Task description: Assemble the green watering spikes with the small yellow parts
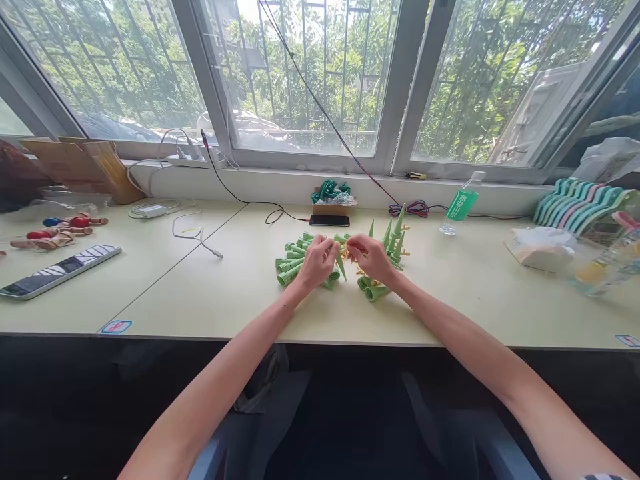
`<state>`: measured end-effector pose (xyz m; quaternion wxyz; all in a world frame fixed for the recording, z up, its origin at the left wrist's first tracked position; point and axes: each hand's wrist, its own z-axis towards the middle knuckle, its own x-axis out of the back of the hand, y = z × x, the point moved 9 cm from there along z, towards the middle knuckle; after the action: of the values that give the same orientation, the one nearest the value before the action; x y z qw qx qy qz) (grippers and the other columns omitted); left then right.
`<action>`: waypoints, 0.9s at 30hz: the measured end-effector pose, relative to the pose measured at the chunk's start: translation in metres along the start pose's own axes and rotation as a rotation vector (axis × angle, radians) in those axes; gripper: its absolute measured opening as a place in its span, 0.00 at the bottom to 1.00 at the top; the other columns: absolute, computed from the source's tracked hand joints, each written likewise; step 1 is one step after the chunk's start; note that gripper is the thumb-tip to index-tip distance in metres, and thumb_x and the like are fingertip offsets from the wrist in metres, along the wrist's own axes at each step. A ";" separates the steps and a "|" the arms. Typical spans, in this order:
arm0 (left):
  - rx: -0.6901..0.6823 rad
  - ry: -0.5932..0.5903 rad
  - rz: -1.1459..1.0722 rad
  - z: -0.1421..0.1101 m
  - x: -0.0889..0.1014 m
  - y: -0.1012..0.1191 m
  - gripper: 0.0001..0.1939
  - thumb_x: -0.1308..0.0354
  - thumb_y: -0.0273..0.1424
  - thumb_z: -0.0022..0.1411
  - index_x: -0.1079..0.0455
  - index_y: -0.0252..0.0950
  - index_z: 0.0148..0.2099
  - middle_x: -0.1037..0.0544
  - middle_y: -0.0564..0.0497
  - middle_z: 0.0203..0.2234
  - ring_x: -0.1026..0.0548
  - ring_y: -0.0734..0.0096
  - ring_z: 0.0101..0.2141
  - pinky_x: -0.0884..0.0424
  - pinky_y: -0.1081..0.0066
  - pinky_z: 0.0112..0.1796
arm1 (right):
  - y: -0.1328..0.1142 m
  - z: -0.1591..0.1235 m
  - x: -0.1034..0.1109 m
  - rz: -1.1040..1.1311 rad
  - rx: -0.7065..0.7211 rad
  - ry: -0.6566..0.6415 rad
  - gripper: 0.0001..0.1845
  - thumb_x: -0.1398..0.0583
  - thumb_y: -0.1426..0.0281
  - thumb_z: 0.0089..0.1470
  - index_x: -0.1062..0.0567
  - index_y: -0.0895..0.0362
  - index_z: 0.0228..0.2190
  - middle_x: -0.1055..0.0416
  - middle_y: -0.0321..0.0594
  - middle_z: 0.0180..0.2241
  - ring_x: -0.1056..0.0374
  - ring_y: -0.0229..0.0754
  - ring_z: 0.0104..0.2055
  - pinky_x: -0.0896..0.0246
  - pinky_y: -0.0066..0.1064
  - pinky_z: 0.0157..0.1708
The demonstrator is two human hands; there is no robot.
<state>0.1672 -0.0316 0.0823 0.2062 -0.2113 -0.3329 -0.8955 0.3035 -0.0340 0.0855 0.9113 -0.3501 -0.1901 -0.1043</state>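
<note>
My left hand (319, 260) is closed in a pinch on a green pointed cone (341, 266), whose tip points down toward the table. Close beside it, my right hand (371, 257) has its thumb and fingers pressed together; whatever lies between them is too small to make out. Several green hollow tubes (290, 271) are heaped to the left, partly behind my left hand. Two more green tubes (375, 292) lie below my right hand. Upright green spikes (397, 235) with small yellow pegs stand just beyond my right hand. More yellow bits show between the hands.
A black phone (329, 220) lies behind the heap, before a small box of green material (332, 193). A water bottle (460, 204) leans at the right. Cables (197, 233), a larger phone (61, 271) and wooden toys (60, 230) are leftward. Hangers (575, 207) stand far right.
</note>
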 end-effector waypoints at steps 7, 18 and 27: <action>-0.043 -0.046 -0.019 0.000 -0.003 0.004 0.11 0.49 0.32 0.70 0.34 0.36 0.33 0.34 0.49 0.31 0.32 0.70 0.31 0.31 0.69 0.34 | 0.003 0.000 0.000 0.017 -0.032 0.010 0.10 0.45 0.62 0.63 0.30 0.55 0.32 0.31 0.34 0.26 0.31 0.36 0.23 0.35 0.29 0.28; -0.082 -0.071 -0.059 0.001 -0.004 0.008 0.10 0.48 0.33 0.69 0.34 0.36 0.34 0.32 0.49 0.31 0.32 0.71 0.31 0.32 0.70 0.33 | 0.003 -0.002 0.004 -0.086 -0.008 0.031 0.13 0.47 0.61 0.64 0.27 0.55 0.36 0.33 0.33 0.21 0.39 0.35 0.22 0.41 0.27 0.26; -0.106 -0.086 -0.121 0.000 -0.008 0.006 0.12 0.51 0.37 0.70 0.36 0.36 0.34 0.31 0.51 0.28 0.33 0.71 0.30 0.32 0.71 0.32 | 0.002 -0.003 0.007 -0.065 -0.020 0.053 0.14 0.46 0.58 0.65 0.27 0.54 0.39 0.29 0.35 0.24 0.37 0.35 0.20 0.39 0.28 0.26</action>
<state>0.1775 -0.0338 0.0814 0.1258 -0.2398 -0.3055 -0.9129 0.3115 -0.0350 0.0849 0.9085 -0.3501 -0.1759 -0.1451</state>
